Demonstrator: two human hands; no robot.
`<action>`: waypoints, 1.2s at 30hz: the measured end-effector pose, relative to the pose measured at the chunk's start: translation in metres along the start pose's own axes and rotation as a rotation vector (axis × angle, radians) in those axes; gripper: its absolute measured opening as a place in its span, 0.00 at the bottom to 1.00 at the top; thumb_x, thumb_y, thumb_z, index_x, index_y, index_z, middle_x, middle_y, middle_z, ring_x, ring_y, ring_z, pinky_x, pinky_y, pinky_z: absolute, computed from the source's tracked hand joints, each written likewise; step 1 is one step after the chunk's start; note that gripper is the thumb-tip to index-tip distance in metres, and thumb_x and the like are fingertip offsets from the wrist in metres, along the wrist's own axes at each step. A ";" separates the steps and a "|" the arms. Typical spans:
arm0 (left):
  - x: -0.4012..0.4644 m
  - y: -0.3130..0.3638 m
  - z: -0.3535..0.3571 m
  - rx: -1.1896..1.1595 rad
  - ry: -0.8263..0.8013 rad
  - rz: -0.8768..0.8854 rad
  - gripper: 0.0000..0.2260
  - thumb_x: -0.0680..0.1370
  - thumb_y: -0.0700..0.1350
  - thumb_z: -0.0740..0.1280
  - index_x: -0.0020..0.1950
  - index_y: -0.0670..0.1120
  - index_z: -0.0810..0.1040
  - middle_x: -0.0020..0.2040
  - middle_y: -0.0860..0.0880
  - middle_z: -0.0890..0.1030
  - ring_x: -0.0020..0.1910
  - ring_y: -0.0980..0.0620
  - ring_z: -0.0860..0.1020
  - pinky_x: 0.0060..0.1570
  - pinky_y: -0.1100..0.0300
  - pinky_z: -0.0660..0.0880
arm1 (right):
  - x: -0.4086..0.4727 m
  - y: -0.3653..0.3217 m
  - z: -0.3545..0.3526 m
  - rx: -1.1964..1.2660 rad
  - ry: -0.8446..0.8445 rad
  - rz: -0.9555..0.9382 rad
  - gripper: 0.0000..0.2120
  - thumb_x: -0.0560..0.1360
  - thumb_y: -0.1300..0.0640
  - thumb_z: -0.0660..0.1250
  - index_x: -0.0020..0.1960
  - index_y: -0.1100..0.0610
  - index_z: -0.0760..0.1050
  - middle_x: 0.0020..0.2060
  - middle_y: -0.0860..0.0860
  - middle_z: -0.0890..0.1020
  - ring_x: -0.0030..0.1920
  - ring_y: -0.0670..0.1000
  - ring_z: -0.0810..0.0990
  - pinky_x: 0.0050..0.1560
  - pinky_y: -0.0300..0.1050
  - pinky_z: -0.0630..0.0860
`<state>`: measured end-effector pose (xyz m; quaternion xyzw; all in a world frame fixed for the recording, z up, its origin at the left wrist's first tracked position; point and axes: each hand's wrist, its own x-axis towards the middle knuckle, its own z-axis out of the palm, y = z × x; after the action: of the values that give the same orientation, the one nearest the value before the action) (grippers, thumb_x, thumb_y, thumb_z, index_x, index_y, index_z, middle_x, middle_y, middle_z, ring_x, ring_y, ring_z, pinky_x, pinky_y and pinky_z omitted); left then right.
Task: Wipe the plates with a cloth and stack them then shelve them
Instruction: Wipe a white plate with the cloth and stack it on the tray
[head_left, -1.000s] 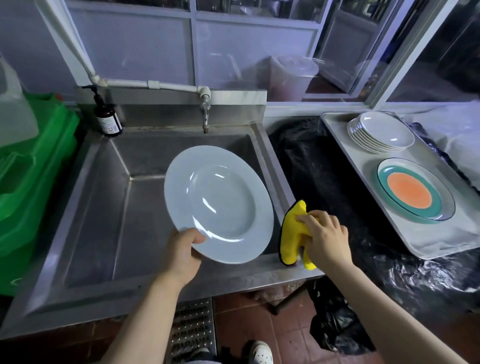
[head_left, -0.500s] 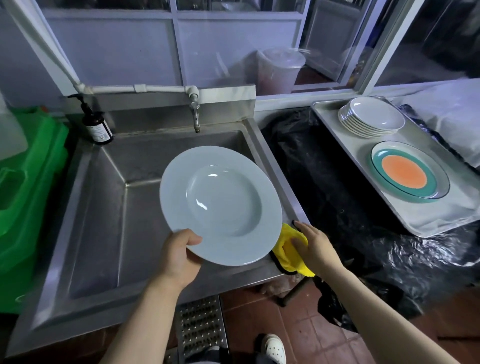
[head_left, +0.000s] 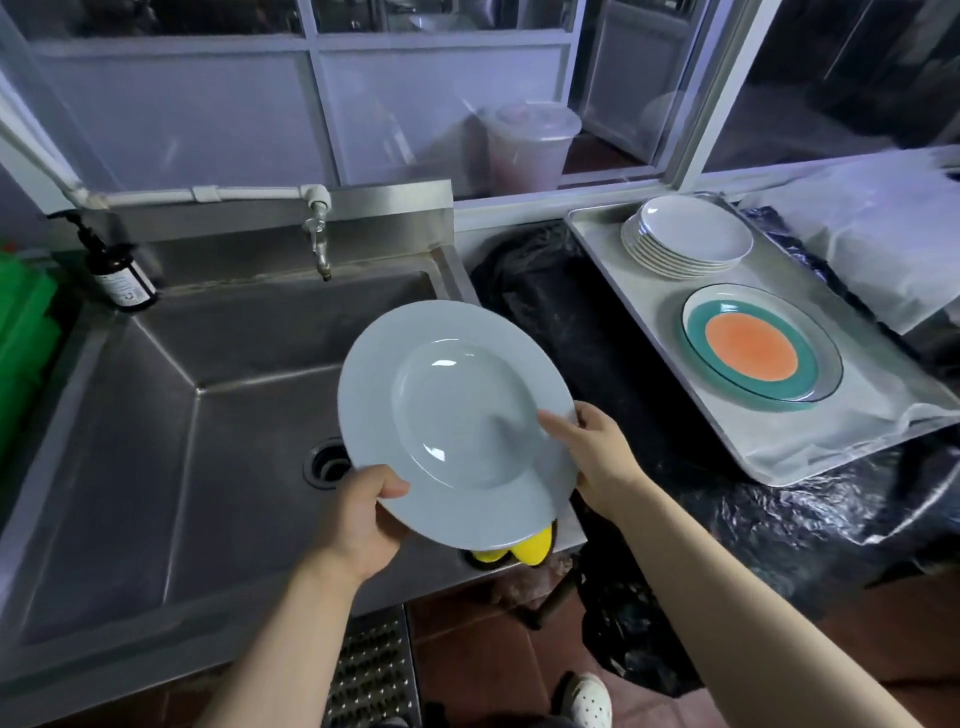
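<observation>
A: Where's the plate rn?

B: Pale blue-grey plate (head_left: 457, 423), held up over the right side of the steel sink (head_left: 171, 415), tilted w/ its face toward the camera. Both hands on it.

A: How are the hands?

B: Left hand (head_left: 358, 519) grips the lower-left rim, thumb on the front face, fingers curled behind. Right hand (head_left: 597, 452) holds the right rim, thumb lying on the front, rest of the fingers hidden behind the plate.

A: And the cloth?

B: Yellow cloth (head_left: 519, 548) lies on the sink's front-right corner ledge, mostly hidden under the plate's bottom edge. Neither hand touches it.

A: Other plates?

B: On the metal tray (head_left: 613, 260) at the right end of the counter: a stack of white plates (head_left: 685, 241) at the tray's far end, and a plate w/ orange centre & teal ring (head_left: 758, 348) just nearer, apart from the stack. Tray's lined w/ white paper, sitting on black plastic sheeting (head_left: 545, 322) that covers the counter btwn sink and tray.

A: Anything else by the sink?

B: Tap (head_left: 319, 244) at the back edge, fed by a white pipe. Brown pump bottle (head_left: 117, 270) on the sink's back-left corner. Green crate (head_left: 21, 332) off the left edge. Drain (head_left: 327, 462) visible in the basin, just left of the plate. A white shoe (head_left: 587, 696) shows on the red tile floor below.
</observation>
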<state>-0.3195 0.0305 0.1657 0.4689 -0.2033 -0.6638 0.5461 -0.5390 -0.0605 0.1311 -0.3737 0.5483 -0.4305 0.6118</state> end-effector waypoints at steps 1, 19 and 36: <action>0.005 -0.006 0.013 -0.001 -0.003 0.002 0.16 0.63 0.36 0.59 0.35 0.50 0.86 0.36 0.50 0.84 0.35 0.51 0.82 0.41 0.53 0.72 | 0.006 -0.005 -0.010 -0.026 0.030 0.007 0.12 0.70 0.60 0.75 0.51 0.61 0.77 0.46 0.59 0.84 0.43 0.58 0.84 0.43 0.55 0.82; 0.122 -0.077 0.208 0.086 0.023 0.028 0.17 0.61 0.37 0.68 0.49 0.46 0.82 0.44 0.45 0.85 0.42 0.47 0.84 0.38 0.57 0.79 | 0.080 -0.071 -0.218 -0.112 0.343 -0.072 0.13 0.68 0.67 0.71 0.46 0.52 0.74 0.39 0.48 0.80 0.33 0.45 0.77 0.26 0.33 0.73; 0.222 -0.096 0.312 0.637 -0.243 0.008 0.14 0.67 0.44 0.65 0.49 0.57 0.81 0.45 0.53 0.85 0.46 0.54 0.83 0.40 0.61 0.78 | 0.118 -0.075 -0.337 -0.222 0.613 -0.135 0.29 0.67 0.66 0.74 0.64 0.51 0.69 0.54 0.53 0.80 0.43 0.42 0.81 0.40 0.35 0.78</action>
<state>-0.6266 -0.2171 0.1506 0.5326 -0.4660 -0.6156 0.3465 -0.8794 -0.1919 0.1196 -0.3269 0.7244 -0.5001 0.3439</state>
